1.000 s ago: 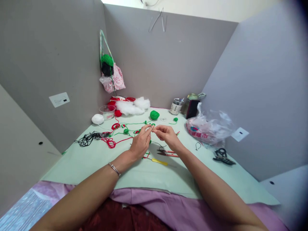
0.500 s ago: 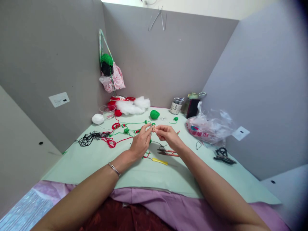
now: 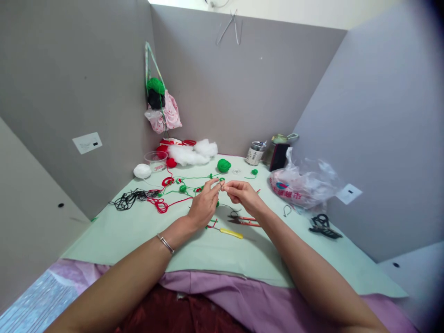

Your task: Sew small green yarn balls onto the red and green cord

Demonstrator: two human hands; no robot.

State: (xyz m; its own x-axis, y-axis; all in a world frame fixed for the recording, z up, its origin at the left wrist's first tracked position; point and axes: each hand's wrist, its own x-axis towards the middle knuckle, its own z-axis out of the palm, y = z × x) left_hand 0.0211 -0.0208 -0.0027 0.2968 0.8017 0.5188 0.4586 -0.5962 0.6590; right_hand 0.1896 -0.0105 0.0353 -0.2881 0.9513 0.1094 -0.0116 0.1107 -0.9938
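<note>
Over the middle of the table my left hand (image 3: 204, 202) and my right hand (image 3: 242, 192) meet at the fingertips. Both pinch a small dark strand that looks like black yarn (image 3: 221, 185); its details are too small to make out. Below them a thin black yarn tail (image 3: 233, 211) lies on the table near the orange-handled thread snips (image 3: 243, 221), partly behind my right forearm. A crochet hook with a yellow handle (image 3: 231, 233) rests closer to me, with bits of red and green yarn at its tip. Small green balls and green yarn (image 3: 182, 188) lie behind my left hand.
Black yarn (image 3: 132, 200) and red yarn (image 3: 161, 206) spread at the left, near a white yarn ball (image 3: 142, 171) and clear tub (image 3: 156, 162). White stuffing (image 3: 190, 154) and a green ball (image 3: 224, 165) sit behind. At right are a plastic bag (image 3: 298, 185) and black claw clip (image 3: 325, 226).
The whole view has shifted very slightly. Both hands stay together at the same spot, with only a tiny movement of the fingertips.
</note>
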